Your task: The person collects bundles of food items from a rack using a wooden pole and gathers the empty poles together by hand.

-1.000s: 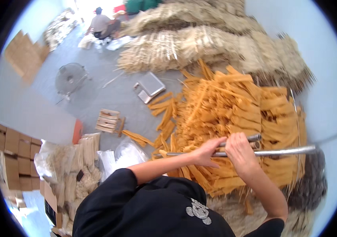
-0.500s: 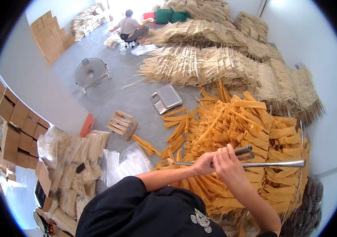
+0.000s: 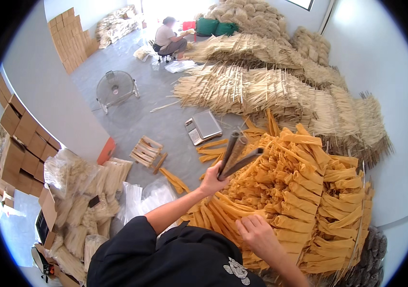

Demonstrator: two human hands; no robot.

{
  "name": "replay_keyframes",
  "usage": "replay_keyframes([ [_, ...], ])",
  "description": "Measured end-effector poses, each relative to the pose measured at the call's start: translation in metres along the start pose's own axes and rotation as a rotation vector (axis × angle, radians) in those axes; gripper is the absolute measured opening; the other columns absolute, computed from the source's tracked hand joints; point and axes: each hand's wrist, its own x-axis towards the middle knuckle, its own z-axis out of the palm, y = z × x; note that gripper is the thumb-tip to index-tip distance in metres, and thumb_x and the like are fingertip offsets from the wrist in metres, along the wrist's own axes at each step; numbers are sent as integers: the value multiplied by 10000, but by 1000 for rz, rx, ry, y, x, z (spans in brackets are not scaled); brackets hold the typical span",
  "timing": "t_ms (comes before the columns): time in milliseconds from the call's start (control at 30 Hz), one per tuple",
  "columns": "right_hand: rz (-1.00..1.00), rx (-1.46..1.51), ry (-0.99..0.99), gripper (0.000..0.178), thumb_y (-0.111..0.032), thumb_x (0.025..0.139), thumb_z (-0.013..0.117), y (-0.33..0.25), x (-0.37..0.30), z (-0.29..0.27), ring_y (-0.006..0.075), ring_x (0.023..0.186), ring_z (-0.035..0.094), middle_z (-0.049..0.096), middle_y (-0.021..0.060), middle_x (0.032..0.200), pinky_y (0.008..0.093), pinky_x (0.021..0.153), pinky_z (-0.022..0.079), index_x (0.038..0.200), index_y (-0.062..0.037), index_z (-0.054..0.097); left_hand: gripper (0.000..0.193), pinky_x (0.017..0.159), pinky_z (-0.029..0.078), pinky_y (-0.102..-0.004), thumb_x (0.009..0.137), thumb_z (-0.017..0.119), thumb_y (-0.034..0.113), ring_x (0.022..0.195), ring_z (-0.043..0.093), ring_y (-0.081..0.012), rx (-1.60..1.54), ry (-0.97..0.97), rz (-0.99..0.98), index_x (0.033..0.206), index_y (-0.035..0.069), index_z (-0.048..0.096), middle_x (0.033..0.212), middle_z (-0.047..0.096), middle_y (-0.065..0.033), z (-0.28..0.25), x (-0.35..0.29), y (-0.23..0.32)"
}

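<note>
My left hand (image 3: pixel 212 182) is closed around the lower ends of three rods (image 3: pixel 234 155), dark and brown, which stick up and fan out toward the scale. Over the front of a large heap of yellow-orange folded strips (image 3: pixel 290 191), my right hand (image 3: pixel 257 235) hovers or rests with loosely bent fingers. Nothing shows in that right hand; whether it touches the strips I cannot tell. Some strips lie in neat overlapping rows on the right of the heap, others tumble loosely in its middle.
A digital scale (image 3: pixel 206 126), a small wooden stool (image 3: pixel 145 152) and a floor fan (image 3: pixel 116 90) stand on the grey floor. Clear plastic bags (image 3: pixel 153 198) lie to my left. Pale stick bundles (image 3: pixel 251 91) are piled behind the heap. Another person (image 3: pixel 169 38) sits far back.
The rods were held by both hands, pointing right; now only my left hand holds them, turned upward and moved left. My right hand has let go and come down over the yellow strips.
</note>
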Motion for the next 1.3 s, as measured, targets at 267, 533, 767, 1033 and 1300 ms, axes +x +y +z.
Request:
replay_keyframes([
  [267, 271, 282, 89, 299, -66, 715, 570, -14, -28, 46, 244, 892, 550, 576, 113, 910, 337, 826, 429, 1005, 8, 573, 234, 571, 362, -204, 711, 605, 58, 654, 400, -37, -3, 4, -66, 922, 6, 517, 718, 465, 46, -28, -10, -7],
  [533, 402, 366, 21, 272, -101, 753, 588, -27, -39, 72, 256, 846, 564, 586, 115, 859, 339, 797, 442, 1007, -3, 587, 239, 579, 387, -200, 721, 660, 24, 635, 447, -29, -64, -28, -174, 924, 26, 534, 695, 486, 52, -32, -15, -2],
  [767, 481, 391, -43, 300, -116, 756, 612, -35, -49, 80, 272, 847, 557, 589, 123, 865, 351, 769, 440, 1033, -7, 572, 215, 591, 402, -200, 720, 687, 42, 660, 478, -31, -86, -45, -189, 877, 43, 540, 723, 520, 44, -35, -16, -13],
  [1033, 504, 377, -61, 286, -121, 736, 631, -39, -64, 85, 260, 820, 566, 585, 110, 826, 349, 747, 443, 995, -20, 563, 235, 573, 410, -208, 718, 715, 76, 623, 458, -33, -32, 116, -80, 844, 41, 520, 692, 510, 36, -23, -22, -5],
  [1300, 525, 422, -62, 291, -139, 749, 626, -45, -66, 87, 264, 828, 564, 587, 115, 833, 352, 754, 442, 1007, -22, 561, 225, 533, 337, -211, 714, 688, 82, 617, 361, -46, -24, 157, -77, 849, 20, 518, 685, 435, 63, -23, -23, -22],
])
